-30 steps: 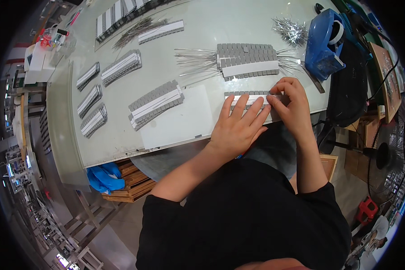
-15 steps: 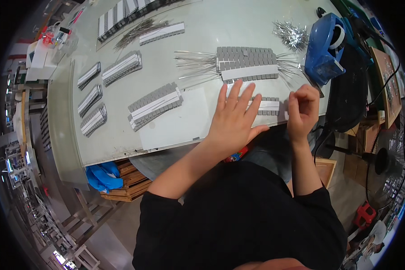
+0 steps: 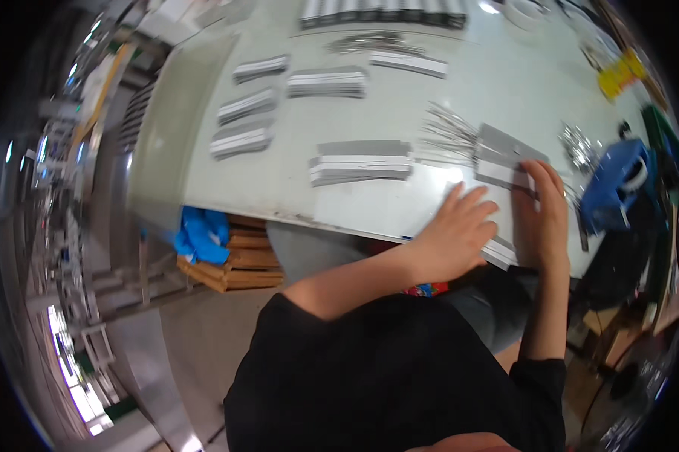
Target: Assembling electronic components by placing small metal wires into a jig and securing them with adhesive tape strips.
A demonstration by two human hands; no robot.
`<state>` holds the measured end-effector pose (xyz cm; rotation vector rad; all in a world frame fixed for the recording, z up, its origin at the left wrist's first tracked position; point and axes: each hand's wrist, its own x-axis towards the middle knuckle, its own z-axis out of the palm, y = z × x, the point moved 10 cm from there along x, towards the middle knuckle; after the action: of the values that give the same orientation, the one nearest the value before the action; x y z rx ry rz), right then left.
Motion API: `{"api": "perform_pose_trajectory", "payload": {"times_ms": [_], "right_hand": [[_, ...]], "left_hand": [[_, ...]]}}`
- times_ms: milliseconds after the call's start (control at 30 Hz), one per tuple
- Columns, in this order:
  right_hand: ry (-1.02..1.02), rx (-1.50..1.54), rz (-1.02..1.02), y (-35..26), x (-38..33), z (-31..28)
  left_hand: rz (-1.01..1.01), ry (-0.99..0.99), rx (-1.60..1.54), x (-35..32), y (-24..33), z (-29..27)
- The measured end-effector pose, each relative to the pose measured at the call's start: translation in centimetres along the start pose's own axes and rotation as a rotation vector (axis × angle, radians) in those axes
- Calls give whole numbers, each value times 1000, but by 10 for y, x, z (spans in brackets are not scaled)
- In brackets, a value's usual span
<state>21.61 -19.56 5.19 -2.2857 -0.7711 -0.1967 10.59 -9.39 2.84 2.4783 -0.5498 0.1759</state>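
Observation:
My right hand reaches forward with its fingers extended onto the near right edge of a grey panel with a white band. A fan of thin metal wires sticks out of the panel's left end. My left hand is open, fingers spread, just above the table's near edge. It hides part of a small grey-and-white strip. To the left lies a stack of grey-and-white strips. Motion blur hides fine detail.
Several smaller strip stacks lie at the left, with a loose wire bundle and a row of strips behind. A blue tape dispenser and silvery scraps stand at the right. A yellow object is farther back.
The view has turned, so the table's things appear shifted. My right hand has gone from curled fingers near the table edge to extended fingers on the panel. My left hand has drawn nearer me.

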Motion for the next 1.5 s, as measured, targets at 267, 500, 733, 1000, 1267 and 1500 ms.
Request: {"api": "perform_pose_trajectory", "payload": {"times_ms": [267,500,733,1000,1267,1500], "right_hand": [[14,-82,-11,-2,-1,5],[59,-138,-197,-20,-13,-1],[-35,-189,-267,-46,-31,5],[173,-44,-342,-58,-50,-26],[275,171,-166,-34,-109,-26],[242,88,-63,-19,-95,-25]], "left_hand": [[-22,158,-10,-24,-12,-45],[-216,293,195,-69,-100,-145],[-255,220,182,-65,-126,-134],[166,346,-14,-38,3,-73],[-36,261,184,34,-8,-39],[-101,173,178,50,-17,-28]]}}
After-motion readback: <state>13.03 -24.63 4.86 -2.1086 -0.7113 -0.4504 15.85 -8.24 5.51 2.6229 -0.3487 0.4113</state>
